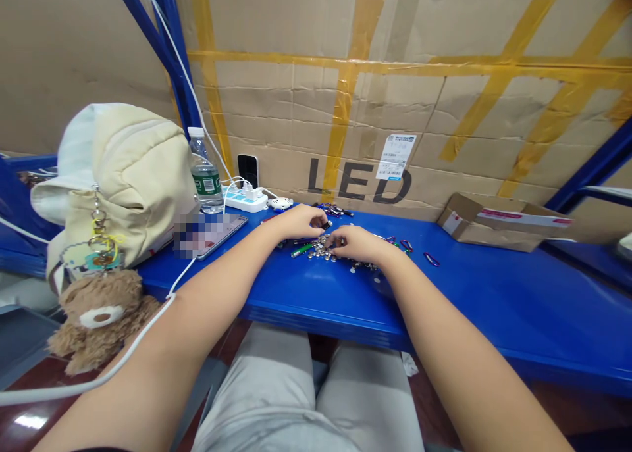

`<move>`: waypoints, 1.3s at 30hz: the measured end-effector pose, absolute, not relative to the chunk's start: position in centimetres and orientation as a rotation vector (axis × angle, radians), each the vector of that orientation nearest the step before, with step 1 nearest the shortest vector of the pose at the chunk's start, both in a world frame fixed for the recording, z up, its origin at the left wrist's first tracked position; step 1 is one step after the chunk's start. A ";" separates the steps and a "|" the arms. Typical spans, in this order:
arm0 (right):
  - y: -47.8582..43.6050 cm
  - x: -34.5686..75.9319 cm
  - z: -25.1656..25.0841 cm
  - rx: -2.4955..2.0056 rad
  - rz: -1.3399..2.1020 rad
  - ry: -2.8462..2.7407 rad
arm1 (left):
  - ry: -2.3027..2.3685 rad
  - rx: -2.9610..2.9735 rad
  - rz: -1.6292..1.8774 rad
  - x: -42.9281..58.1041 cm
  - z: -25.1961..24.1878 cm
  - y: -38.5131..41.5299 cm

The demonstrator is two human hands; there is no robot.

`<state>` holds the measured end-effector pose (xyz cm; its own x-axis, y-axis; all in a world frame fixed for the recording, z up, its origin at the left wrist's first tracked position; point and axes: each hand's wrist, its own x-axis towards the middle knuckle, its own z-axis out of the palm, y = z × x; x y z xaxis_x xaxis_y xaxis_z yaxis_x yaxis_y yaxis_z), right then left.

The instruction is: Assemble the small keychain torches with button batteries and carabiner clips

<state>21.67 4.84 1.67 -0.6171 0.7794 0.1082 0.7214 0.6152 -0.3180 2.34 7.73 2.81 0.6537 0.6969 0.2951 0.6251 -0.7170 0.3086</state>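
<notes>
A green metal tube [302,250] lies loose at the centre of the frame, on the blue counter [306,291]. Immediately right of it, small silvery pieces [324,249] form a scattered heap beneath and between my hands. Behind the heap is a cluster of dark and coloured tubes [338,210]. Right of centre lie a red carabiner [406,245] and, further right, a dark carabiner [431,260]. The open cardboard box [503,223] stands at the right; its interior is not visible.

Progress: I judge the work to be under way, with many loose pieces left; no finished lot can be identified with certainty.

Pose: my left hand [305,221] enters from the lower left, palm down, fingers curled; a small dark piece shows at the fingertips, though I cannot tell whether it is gripped. My right hand [359,244] enters from the lower right, thumb and fingers bent close together over the heap; any hold there is too small to confirm.
</notes>
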 end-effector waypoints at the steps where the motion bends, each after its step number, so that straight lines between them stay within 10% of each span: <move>1: 4.8 21.6 1.6 -1.233 0.362 -2.605 | 1.087 2.696 0.587 2.4 2.8 7.7; 39: 5.6 22.5 2.7 -1.051 0.052 -2.154 | 0.984 2.446 0.665 2.6 2.7 7.7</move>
